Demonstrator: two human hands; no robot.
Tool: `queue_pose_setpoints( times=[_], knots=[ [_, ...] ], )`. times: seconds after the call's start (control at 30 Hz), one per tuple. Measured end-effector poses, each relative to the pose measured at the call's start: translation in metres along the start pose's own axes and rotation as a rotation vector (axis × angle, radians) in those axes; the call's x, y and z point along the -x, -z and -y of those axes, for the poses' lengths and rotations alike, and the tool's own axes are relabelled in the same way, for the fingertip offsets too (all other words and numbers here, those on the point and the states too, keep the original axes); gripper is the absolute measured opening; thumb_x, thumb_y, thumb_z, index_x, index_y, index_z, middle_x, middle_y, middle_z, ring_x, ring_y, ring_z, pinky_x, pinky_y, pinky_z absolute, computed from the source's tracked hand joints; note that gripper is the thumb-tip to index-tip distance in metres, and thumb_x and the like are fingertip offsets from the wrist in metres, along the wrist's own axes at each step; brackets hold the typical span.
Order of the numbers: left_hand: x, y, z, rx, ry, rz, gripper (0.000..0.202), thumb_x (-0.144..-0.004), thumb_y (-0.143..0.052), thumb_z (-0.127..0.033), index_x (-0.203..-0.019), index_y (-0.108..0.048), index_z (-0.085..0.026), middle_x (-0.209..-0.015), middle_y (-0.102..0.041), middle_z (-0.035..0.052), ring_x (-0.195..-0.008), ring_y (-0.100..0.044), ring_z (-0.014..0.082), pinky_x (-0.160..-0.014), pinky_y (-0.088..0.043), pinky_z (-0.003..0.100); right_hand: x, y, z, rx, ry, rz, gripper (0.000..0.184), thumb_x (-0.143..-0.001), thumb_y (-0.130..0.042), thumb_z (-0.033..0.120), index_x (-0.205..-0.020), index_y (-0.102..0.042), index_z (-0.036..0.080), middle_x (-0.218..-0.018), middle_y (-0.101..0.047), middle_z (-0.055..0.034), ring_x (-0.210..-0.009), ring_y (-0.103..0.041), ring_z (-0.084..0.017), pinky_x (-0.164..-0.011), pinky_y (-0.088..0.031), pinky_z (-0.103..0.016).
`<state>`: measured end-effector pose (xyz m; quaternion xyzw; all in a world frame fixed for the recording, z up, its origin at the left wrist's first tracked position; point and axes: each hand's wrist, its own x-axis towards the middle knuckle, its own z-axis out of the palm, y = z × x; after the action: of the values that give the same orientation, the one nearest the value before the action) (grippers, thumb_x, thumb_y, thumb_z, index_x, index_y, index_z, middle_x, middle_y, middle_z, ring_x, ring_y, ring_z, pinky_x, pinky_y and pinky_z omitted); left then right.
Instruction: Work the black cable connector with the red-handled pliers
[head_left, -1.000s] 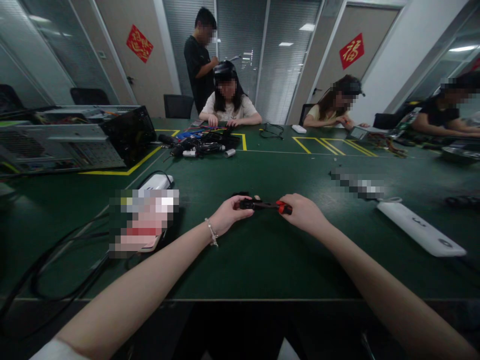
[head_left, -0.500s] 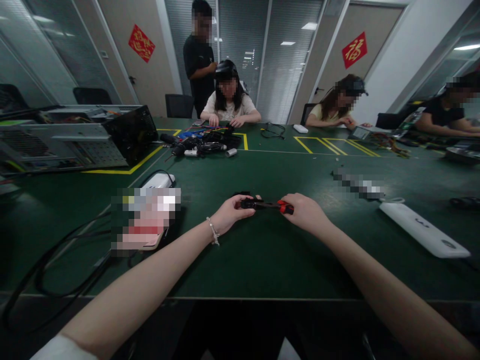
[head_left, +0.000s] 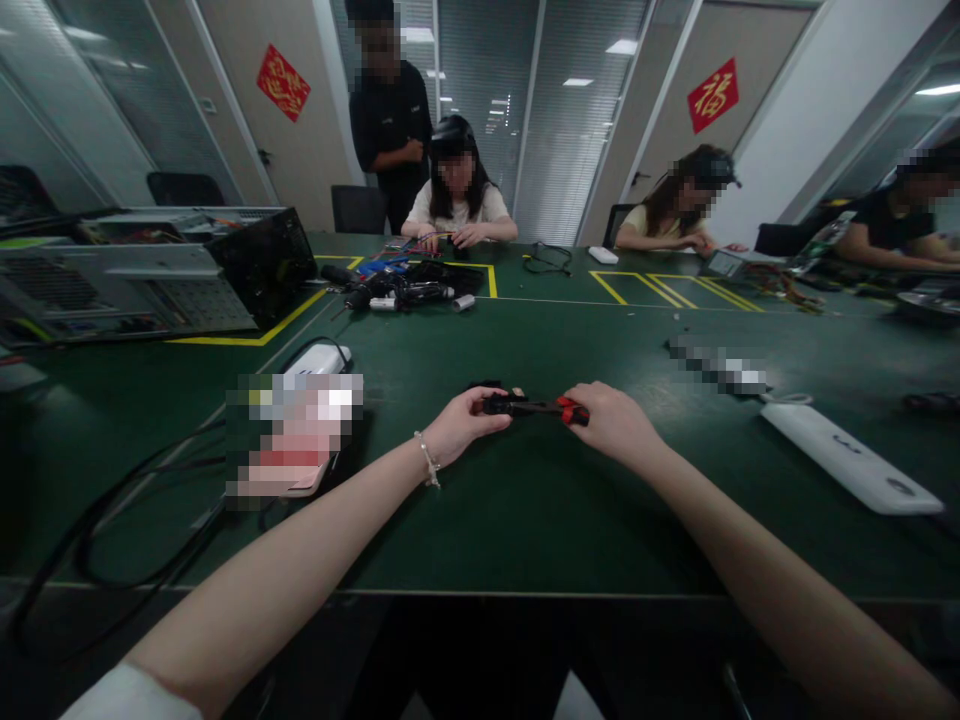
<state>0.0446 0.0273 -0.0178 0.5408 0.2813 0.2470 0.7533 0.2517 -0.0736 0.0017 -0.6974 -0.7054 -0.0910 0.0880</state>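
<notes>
In the middle of the green table, my left hand [head_left: 463,424] is closed around a small black part [head_left: 498,404], whose exact kind I cannot make out. My right hand [head_left: 619,424] grips pliers [head_left: 572,411] with red and black handles. The jaws point left and meet the black part at my left fingertips. Whether the jaws clamp it or only touch it is too small to tell. Just behind the left fingers lies another dark piece, partly covered by them.
A white power bank [head_left: 851,455] lies at right. On the left are a phone [head_left: 300,455], black cables [head_left: 82,530] and an opened computer case [head_left: 255,270]. Tangled black cables and tools [head_left: 405,285] lie across the green table [head_left: 510,530]. Several people sit or stand beyond.
My hands, the pliers and the black part hold almost the same pose. Across the table, the standing person has shifted left and the seated person's hands have moved slightly.
</notes>
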Motion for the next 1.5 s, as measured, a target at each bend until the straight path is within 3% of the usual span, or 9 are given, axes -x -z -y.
queue_pose_setpoints(
  times=[0.53, 0.93, 1.5],
  knots=[
    [-0.006, 0.010, 0.008, -0.011, -0.021, 0.062, 0.043, -0.065, -0.067, -0.006, -0.105, -0.055, -0.016, -0.103, -0.054, 0.0062, -0.088, -0.057, 0.0113, -0.093, -0.044, 0.036, 0.000, 0.004, 0.002, 0.017, 0.012, -0.024, 0.013, -0.073, -0.051, 0.023, -0.084, -0.057, 0.018, -0.081, -0.060, -0.0054, -0.075, -0.051, -0.017, -0.064, -0.041, -0.030],
    [-0.001, 0.003, 0.001, 0.004, 0.023, -0.005, 0.042, -0.065, -0.066, -0.001, -0.104, -0.056, -0.014, -0.098, -0.055, 0.0060, -0.084, -0.058, 0.0104, -0.093, -0.044, 0.037, 0.000, -0.002, 0.000, -0.001, 0.000, -0.008, 0.014, -0.072, -0.051, 0.024, -0.084, -0.057, 0.019, -0.080, -0.059, -0.0046, -0.074, -0.050, -0.017, -0.063, -0.039, -0.028],
    [-0.004, 0.008, 0.004, 0.012, 0.004, 0.040, 0.042, -0.065, -0.068, -0.004, -0.104, -0.057, -0.016, -0.100, -0.053, 0.0052, -0.087, -0.058, 0.0117, -0.093, -0.044, 0.037, 0.000, 0.001, 0.000, 0.035, 0.027, -0.048, 0.018, -0.072, -0.051, 0.023, -0.089, -0.057, 0.018, -0.084, -0.060, -0.0059, -0.079, -0.050, -0.019, -0.065, -0.040, -0.031]
  ],
)
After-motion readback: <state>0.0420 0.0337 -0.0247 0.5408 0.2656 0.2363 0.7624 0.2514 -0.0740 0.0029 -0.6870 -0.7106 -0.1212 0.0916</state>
